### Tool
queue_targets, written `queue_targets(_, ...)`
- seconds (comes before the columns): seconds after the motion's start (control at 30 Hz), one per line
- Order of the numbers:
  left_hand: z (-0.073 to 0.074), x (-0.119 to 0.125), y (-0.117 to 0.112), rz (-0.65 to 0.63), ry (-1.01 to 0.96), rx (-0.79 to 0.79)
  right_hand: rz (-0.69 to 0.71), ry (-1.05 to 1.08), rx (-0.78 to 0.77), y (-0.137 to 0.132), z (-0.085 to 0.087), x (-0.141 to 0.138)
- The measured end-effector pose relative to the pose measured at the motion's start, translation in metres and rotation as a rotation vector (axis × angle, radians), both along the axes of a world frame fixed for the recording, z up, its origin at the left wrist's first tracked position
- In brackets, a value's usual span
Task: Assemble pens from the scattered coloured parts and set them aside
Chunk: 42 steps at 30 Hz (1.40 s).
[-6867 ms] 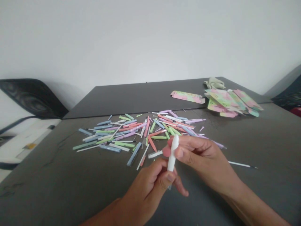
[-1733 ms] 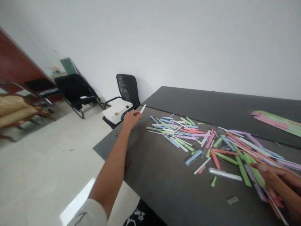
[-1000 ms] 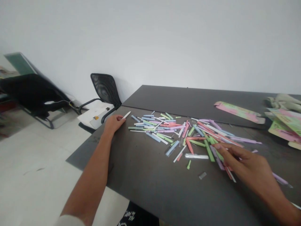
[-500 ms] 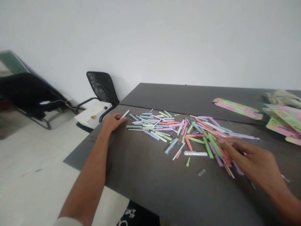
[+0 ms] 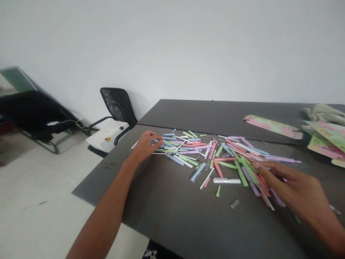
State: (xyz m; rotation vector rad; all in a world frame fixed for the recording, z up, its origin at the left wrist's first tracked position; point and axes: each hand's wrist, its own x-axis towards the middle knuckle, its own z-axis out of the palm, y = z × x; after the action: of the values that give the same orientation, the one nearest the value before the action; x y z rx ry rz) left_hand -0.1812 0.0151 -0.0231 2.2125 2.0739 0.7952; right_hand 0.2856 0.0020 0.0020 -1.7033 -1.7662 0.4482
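Plastic pen parts in green, blue, purple, red and white lie loose on the dark table [image 5: 167, 201], in a left pile [image 5: 185, 145] and a right pile [image 5: 242, 158]. My left hand [image 5: 147, 145] reaches over the left pile's edge, fingers stretched out at a blue pen part [image 5: 157, 144]. Left of that hand lies a white pen piece [image 5: 134, 145], partly covered by it. My right hand [image 5: 296, 183] rests at the right pile, thumb and forefinger pinched beside a green pen barrel [image 5: 249, 169]; what is between the fingertips is hidden. A clear-and-white pen part [image 5: 226, 181] lies in front.
A pink and green card strip [image 5: 273, 126] lies farther back, with more printed cards [image 5: 327, 138] and a grey cloth [image 5: 325, 114] at right. A small clear piece [image 5: 234, 204] lies nearer me. Left of the table stand a black mesh chair [image 5: 118, 104] and a dark folding chair [image 5: 35, 111].
My left hand has let go of the white pen piece at the table's left and moved right onto the left pile. The right hand has hardly moved; the view has shifted slightly.
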Motion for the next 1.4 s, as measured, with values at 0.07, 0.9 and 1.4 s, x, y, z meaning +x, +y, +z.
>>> queue_targets(0.07,-0.002,0.006,-0.001,-0.067,0.003,-0.005,0.015,0.009,0.002,0.0,-0.002,0.001)
queue_targets(0.9,-0.01,0.02,0.009,-0.281,0.167,-0.164,0.044,-0.017,0.052,-0.003,-0.005,0.001)
queue_targets(1.4,-0.006,0.009,0.024,-0.305,0.246,-0.231,0.13,-0.068,0.113,-0.002,-0.014,0.002)
